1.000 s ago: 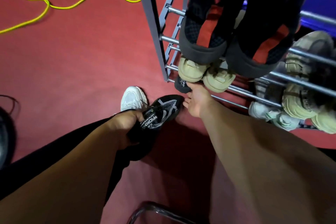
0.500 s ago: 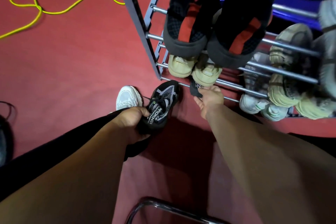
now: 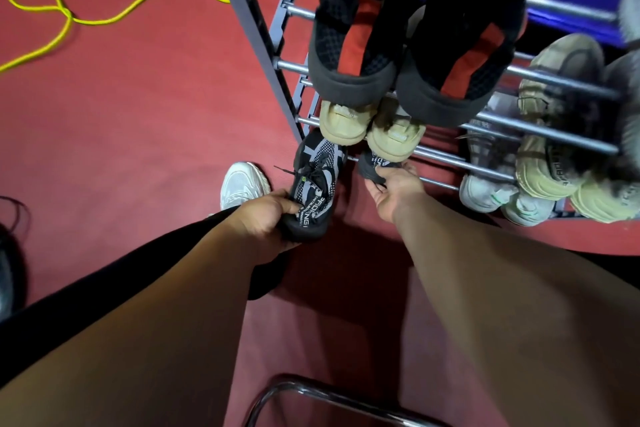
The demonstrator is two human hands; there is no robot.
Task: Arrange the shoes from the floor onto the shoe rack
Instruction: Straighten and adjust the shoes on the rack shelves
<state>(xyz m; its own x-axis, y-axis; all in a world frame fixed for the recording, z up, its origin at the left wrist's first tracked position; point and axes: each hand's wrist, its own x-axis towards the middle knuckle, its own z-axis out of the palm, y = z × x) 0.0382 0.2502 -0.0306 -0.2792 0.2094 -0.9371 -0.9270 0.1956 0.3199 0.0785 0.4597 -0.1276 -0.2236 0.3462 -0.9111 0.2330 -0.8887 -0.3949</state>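
Note:
My left hand (image 3: 266,217) grips the heel of a black and grey knit sneaker (image 3: 316,180), whose toe points into the lowest tier of the metal shoe rack (image 3: 446,159) by its left post. My right hand (image 3: 394,191) holds the heel of the matching black sneaker (image 3: 373,168), which lies mostly hidden under a beige pair (image 3: 372,130) on the tier above. A black and red pair (image 3: 401,55) fills the upper tier.
My white-shoed foot (image 3: 242,184) stands on the red floor just left of the held sneaker. A yellow cord (image 3: 69,15) loops at the upper left. White sneakers (image 3: 498,194) and beige-grey shoes (image 3: 561,135) sit on the rack's right side. A chrome tube (image 3: 311,392) curves at the bottom.
My left hand has carried the black and grey sneaker forward until its toe reaches the bottom tier. My right hand has stayed at the other black sneaker's heel under the beige pair.

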